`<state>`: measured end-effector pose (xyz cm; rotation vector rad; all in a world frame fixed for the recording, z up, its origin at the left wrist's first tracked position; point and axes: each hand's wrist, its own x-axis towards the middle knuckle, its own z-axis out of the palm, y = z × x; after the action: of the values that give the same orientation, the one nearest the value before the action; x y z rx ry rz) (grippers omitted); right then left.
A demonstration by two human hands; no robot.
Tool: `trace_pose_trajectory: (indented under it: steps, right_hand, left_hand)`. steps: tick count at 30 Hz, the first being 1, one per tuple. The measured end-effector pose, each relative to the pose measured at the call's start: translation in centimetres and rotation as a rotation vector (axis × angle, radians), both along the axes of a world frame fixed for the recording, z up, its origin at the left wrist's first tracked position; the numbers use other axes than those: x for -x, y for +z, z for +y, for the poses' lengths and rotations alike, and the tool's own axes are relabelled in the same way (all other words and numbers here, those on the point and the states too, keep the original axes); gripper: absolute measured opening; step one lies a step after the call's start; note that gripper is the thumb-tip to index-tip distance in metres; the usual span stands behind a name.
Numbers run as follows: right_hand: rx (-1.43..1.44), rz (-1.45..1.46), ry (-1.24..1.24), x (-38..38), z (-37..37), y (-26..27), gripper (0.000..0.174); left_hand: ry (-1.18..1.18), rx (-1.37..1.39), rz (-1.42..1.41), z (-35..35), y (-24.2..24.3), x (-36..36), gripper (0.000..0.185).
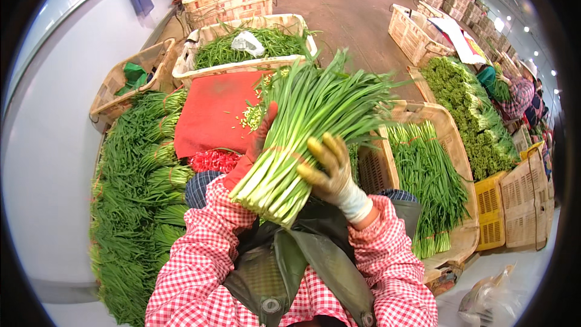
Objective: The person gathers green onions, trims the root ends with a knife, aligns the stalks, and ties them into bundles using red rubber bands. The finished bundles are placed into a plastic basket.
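Note:
A thick bunch of Chinese chives (313, 109) is held up in front of my chest, its pale cut ends toward me and green leaves pointing away. My left hand (258, 145), in a red glove, grips the bunch from its left side and partly underneath. A thin reddish band seems to cross the stalks. My right hand (333, 170) wears a pale glove with a yellow coating. Its fingers are spread at the bunch's right side, fingertips over the stalks. Beyond the left hand, a red cloth (218, 109) carries small cut stem pieces (251, 118).
Banded chive bunches (136, 190) are piled at my left. A crate (454, 131) of bunches stands right. A white crate (245, 64) ahead holds loose greens and a plastic bag. Red twine (213, 161) lies near my knee. Another person (519, 93) works at far right.

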<state>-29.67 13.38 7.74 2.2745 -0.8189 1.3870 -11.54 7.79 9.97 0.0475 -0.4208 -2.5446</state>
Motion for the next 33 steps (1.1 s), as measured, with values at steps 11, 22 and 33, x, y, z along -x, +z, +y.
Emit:
trace_pose_trajectory:
  steps: [11, 22, 33]
  right_hand:
    - [-1.202, -1.811, 0.595, 1.5, 2.7, -7.9, 0.077]
    - [-0.436, 0.000, -0.115, 0.1, -6.4, -0.7, 0.057]
    - [-0.727, 0.074, -0.362, 2.2, 2.3, -4.9, 0.051]
  left_hand:
    - [0.287, 0.290, -0.508, 4.5, -10.2, -1.5, 0.060]
    - [0.390, 0.413, -0.554, 5.2, -9.7, -2.1, 0.057]
    - [0.602, 0.267, -0.633, 7.0, -11.2, -3.7, 0.041]
